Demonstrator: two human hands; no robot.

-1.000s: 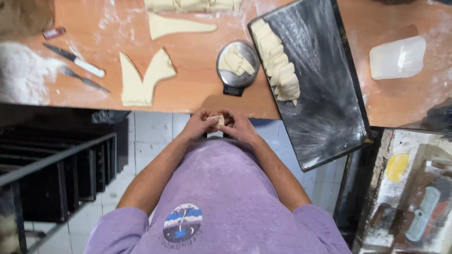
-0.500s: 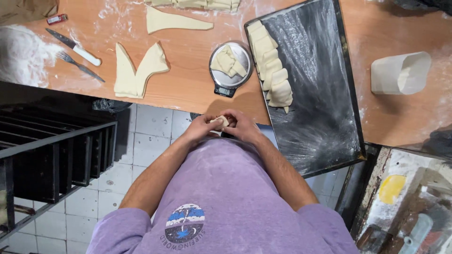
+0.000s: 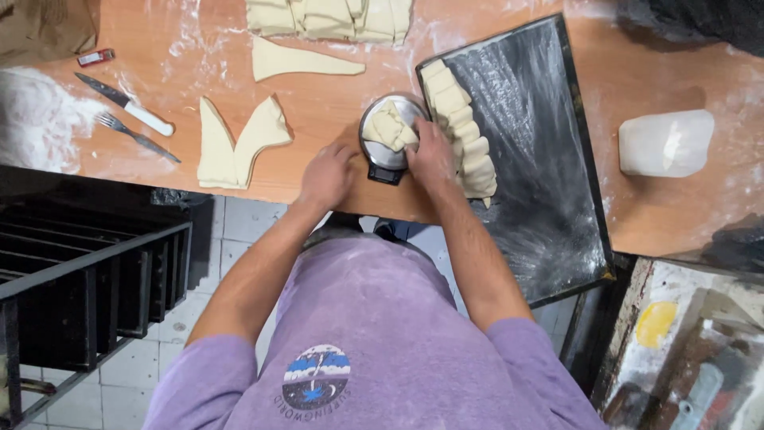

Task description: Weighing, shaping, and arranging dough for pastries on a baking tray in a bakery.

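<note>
My right hand (image 3: 430, 151) reaches over a small metal scale pan (image 3: 368, 150) at the table's front edge, its fingers on a pale dough piece (image 3: 387, 127) in the pan. My left hand (image 3: 326, 175) rests knuckles-up on the wooden table just left of the scale, fingers curled; what is under it is hidden. Right of the scale lies a black baking tray (image 3: 533, 119) with a row of rolled dough pieces (image 3: 465, 147) along its left edge. Cut dough triangles (image 3: 239, 143) lie left of my left hand.
Another dough triangle (image 3: 302, 60) and a stack of dough sheets (image 3: 326, 16) lie farther back. A knife (image 3: 127, 105), a fork (image 3: 135, 135) and a flour pile (image 3: 32, 119) are at the left. A white scraper (image 3: 664, 143) sits right. A black rack (image 3: 79, 271) stands below left.
Both hands were together at my waist, working a small dough piece. They have moved up onto the table: the right onto the scale pan, the left beside it.
</note>
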